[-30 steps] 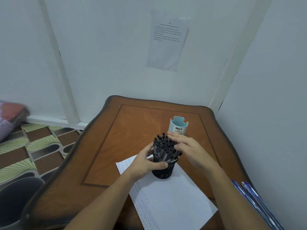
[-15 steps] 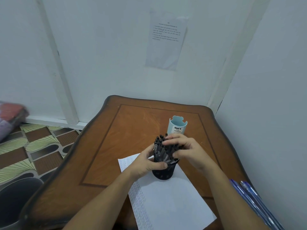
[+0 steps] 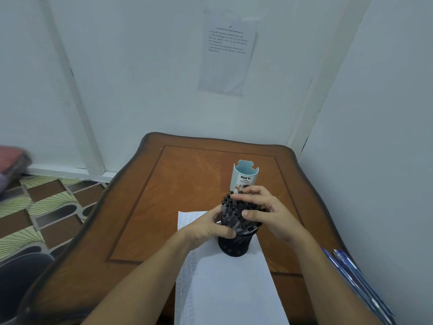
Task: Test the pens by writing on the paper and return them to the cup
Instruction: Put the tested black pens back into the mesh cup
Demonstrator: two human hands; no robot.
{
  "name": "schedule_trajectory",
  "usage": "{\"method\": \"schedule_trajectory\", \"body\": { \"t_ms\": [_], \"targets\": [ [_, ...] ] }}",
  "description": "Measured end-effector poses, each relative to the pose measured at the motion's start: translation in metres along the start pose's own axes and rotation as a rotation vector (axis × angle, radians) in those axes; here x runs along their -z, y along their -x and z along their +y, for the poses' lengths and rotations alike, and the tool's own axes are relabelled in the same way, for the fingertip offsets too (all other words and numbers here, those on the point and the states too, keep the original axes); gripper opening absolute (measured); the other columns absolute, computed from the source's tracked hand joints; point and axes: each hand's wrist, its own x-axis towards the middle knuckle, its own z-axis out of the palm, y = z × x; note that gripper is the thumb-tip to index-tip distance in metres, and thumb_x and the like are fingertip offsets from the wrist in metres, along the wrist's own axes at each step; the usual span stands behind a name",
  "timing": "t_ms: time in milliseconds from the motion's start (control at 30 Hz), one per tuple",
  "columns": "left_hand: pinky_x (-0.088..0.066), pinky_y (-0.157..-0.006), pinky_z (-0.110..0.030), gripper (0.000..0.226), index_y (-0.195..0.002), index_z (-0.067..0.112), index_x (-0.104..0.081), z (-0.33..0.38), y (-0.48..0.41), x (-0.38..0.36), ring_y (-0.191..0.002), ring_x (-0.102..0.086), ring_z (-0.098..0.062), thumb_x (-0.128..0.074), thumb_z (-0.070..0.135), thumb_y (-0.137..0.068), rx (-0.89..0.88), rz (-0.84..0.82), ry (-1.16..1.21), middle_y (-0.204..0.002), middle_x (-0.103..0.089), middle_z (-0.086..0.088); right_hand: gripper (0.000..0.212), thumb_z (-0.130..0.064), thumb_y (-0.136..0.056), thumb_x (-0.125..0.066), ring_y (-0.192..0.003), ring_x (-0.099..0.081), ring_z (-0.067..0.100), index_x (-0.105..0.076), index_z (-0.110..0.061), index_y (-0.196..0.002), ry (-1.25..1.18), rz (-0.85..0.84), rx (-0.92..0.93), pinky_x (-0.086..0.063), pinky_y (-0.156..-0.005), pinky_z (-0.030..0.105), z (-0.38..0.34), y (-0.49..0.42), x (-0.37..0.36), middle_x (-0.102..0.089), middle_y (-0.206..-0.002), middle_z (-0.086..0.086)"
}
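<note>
Blue organizer tube behind black cup, blue pens far right

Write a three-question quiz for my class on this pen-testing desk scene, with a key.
1. True or false: the black mesh cup stands on the white sheet of paper.
2. What stands behind the cup on the brown wooden table? A) a light-blue desk organizer B) a red mug C) a glass jar
3. Which hand curls over the tops of the black-capped pens?

Key: 1 true. 2 A. 3 the right hand; the left hand grips the cup at its rim.
</note>
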Motion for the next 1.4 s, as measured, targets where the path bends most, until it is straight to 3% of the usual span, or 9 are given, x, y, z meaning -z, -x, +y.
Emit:
{"method": "schedule_trajectory", "body": {
  "t_ms": [100, 267, 467, 533, 800, 967, 1167, 1300, 1400],
  "targets": [
    [-0.043, -0.107, -0.040, 0.077, -0.130, 0.024, -0.051, 0.000, -0.004, -0.004, -0.126, -0.051, -0.029, -0.077, 0.016, -0.057, 0.014, -0.047, -0.005, -0.131, -0.057, -0.013, 0.050, -0.082, -0.069, -0.059, -0.128, -0.036, -0.013, -0.067, -0.057, -0.111, 0.052, 0.002, 0.005, -0.040, -0.097, 0.011, 0.004, 0.006, 0.000, -0.041, -0.136, -0.024],
    [-0.047, -0.099, -0.037, 0.080, -0.137, 0.023, -0.045, -0.007, 0.000, -0.013, -0.123, -0.055, -0.029, -0.073, 0.008, -0.063, -0.045, -0.010, 0.095, -0.130, -0.058, -0.015, 0.031, -0.045, -0.081, -0.066, -0.131, -0.037, -0.010, -0.071, -0.049, -0.111, 0.017, 0.005, -0.022, -0.039, -0.108, 0.028, 0.004, 0.007, 0.003, -0.045, -0.140, -0.023],
    [-0.047, -0.098, -0.031, 0.081, -0.136, 0.035, -0.046, -0.018, 0.012, -0.021, -0.121, -0.056, -0.017, -0.077, 0.018, -0.064, -0.134, 0.163, 0.060, -0.128, -0.059, -0.004, 0.032, -0.047, -0.092, -0.052, -0.126, -0.047, -0.005, -0.066, -0.040, -0.120, -0.077, 0.090, -0.029, -0.043, -0.099, 0.019, 0.006, 0.013, 0.000, -0.052, -0.137, -0.020],
    [-0.046, -0.103, -0.033, 0.086, -0.136, 0.039, -0.044, -0.020, 0.014, -0.024, -0.124, -0.053, -0.014, -0.084, 0.023, -0.061, -0.145, 0.165, -0.029, -0.130, -0.059, 0.005, 0.031, -0.040, -0.100, -0.050, -0.125, -0.055, 0.008, -0.064, -0.033, -0.127, -0.208, 0.135, -0.029, -0.048, -0.097, 0.027, 0.012, 0.018, 0.000, -0.061, -0.133, -0.010],
    [-0.053, -0.084, -0.019, 0.082, -0.126, 0.047, -0.047, -0.014, 0.015, -0.040, -0.110, -0.060, -0.005, -0.091, 0.024, -0.060, -0.151, 0.332, -0.173, -0.116, -0.063, 0.023, 0.056, -0.033, -0.085, -0.054, -0.121, -0.060, 0.015, -0.048, -0.030, -0.141, -0.460, 0.258, -0.037, -0.050, -0.094, 0.031, 0.033, 0.028, -0.018, -0.063, -0.132, -0.004],
    [-0.053, -0.087, -0.021, 0.077, -0.122, 0.044, -0.051, -0.010, 0.017, -0.039, -0.106, -0.063, -0.003, -0.091, 0.018, -0.061, -0.164, 0.341, -0.190, -0.114, -0.065, 0.020, 0.101, -0.084, -0.061, -0.066, -0.120, -0.059, 0.022, -0.048, -0.023, -0.140, -0.385, 0.197, -0.119, -0.053, -0.087, 0.033, 0.048, 0.039, -0.035, -0.064, -0.130, -0.001],
    [-0.051, -0.076, -0.015, 0.073, -0.119, 0.032, -0.056, -0.007, 0.020, -0.032, -0.098, -0.065, 0.000, -0.091, 0.008, -0.060, -0.167, 0.393, -0.151, -0.111, -0.068, 0.013, 0.129, -0.098, -0.035, -0.059, -0.116, -0.055, -0.009, -0.036, -0.032, -0.144, -0.256, 0.091, -0.164, -0.043, -0.087, 0.007, 0.051, 0.044, -0.036, -0.053, -0.136, -0.011],
    [-0.051, -0.077, -0.016, 0.072, -0.113, 0.033, -0.058, 0.001, 0.021, -0.009, -0.101, -0.065, -0.005, -0.091, 0.004, -0.056, -0.168, 0.505, -0.133, -0.110, -0.068, 0.015, 0.108, -0.106, -0.039, -0.042, -0.139, -0.038, 0.014, -0.036, -0.058, -0.135, -0.146, 0.051, -0.264, -0.029, -0.112, 0.042, 0.062, 0.043, -0.036, -0.043, -0.149, -0.003],
    [-0.048, -0.088, -0.026, 0.072, -0.113, 0.034, -0.057, 0.014, 0.021, 0.010, -0.109, -0.059, -0.010, -0.092, 0.007, -0.056, -0.176, 0.567, -0.164, -0.114, -0.064, 0.016, 0.101, -0.107, -0.045, -0.034, -0.144, -0.033, 0.018, -0.037, -0.059, -0.134, -0.111, 0.057, -0.299, -0.026, -0.115, 0.046, 0.061, 0.042, -0.039, -0.036, -0.155, -0.004]
  ]
}}
